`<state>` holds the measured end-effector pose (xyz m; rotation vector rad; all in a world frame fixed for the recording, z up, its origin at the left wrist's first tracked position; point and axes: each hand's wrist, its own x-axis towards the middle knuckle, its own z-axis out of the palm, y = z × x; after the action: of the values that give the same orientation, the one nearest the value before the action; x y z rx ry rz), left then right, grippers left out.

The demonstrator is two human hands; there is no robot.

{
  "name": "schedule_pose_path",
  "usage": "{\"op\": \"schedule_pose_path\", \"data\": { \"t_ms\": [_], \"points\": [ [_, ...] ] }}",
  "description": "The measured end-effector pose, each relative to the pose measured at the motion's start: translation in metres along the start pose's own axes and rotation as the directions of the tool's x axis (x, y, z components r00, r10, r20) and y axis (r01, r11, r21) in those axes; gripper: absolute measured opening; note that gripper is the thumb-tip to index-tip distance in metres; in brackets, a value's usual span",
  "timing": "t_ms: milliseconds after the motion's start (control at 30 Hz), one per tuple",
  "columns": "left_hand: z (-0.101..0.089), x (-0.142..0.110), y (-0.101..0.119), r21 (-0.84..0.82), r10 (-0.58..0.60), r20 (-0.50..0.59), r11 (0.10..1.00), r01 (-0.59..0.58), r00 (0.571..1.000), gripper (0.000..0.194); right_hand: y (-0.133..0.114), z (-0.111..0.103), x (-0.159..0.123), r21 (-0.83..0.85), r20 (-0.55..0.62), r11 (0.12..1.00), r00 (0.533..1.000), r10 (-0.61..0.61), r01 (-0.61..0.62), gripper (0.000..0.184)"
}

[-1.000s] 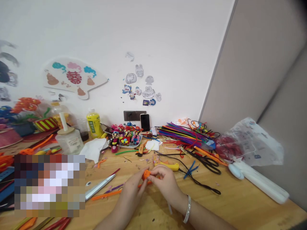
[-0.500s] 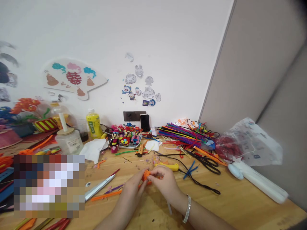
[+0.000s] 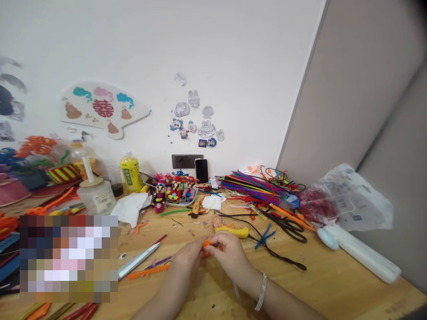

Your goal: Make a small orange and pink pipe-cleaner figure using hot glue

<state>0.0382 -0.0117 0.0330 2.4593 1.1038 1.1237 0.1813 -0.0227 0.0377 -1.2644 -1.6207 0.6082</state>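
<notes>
small orange piece up between the two hands, above the near-middle part of the wooden surface; mostly covered by fingers, its full shape not readable; right hand has thumb and forefinger pinched together on it; left hand closed on its other side, tips largely hidden, firmness cannot be told.

handling, as judged: the piece looks soft and fuzzy, so a light pinch should serve better than a squeeze; let the left anchor while the right does the fine pressing, in small moves; turn the piece rather than the wrists, so the worked side stays in sight; the left knuckles seem to block much of the view, and rolling that hand outward a little would help.

watch for: yellow-handled tool just beyond the right hand, possibly a glue gun; treat its tip as hot, keep knuckles off; silver blade to the left of the left hand, best given room; orange strip near the left wrist, easily snagged.
</notes>
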Motion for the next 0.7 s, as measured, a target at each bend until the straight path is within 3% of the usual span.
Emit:
{"op": "schedule_pose_path", "data": {
  "t_ms": [167,333,433,567,700],
  "points": [
    [-0.002,0.001,0.002,-0.075,-0.073,0.062,0.994,0.078,0.995,0.023,0.004,0.002,0.000,0.006,-0.010,1.000,1.000,-0.003,0.003,0.011],
    [-0.005,0.008,0.002,-0.235,-0.217,0.089,0.944,0.233,0.972,0.036,0.005,0.000,0.004,0.176,-0.003,0.975,0.990,0.139,-0.136,0.009],
    [-0.004,0.010,0.000,-0.332,-0.276,0.134,0.893,0.305,0.952,0.032,0.006,-0.002,0.007,0.283,0.038,0.941,0.983,0.182,-0.185,0.008],
    [0.000,0.008,-0.004,-0.383,-0.299,0.168,0.858,0.342,0.939,0.036,0.004,-0.009,0.007,0.371,0.084,0.916,0.988,0.131,-0.153,0.022],
    [0.005,0.005,-0.010,-0.430,-0.328,0.184,0.821,0.376,0.926,0.054,0.000,-0.018,0.007,0.373,0.232,0.924,0.973,0.001,-0.090,0.027]
  ]
}}
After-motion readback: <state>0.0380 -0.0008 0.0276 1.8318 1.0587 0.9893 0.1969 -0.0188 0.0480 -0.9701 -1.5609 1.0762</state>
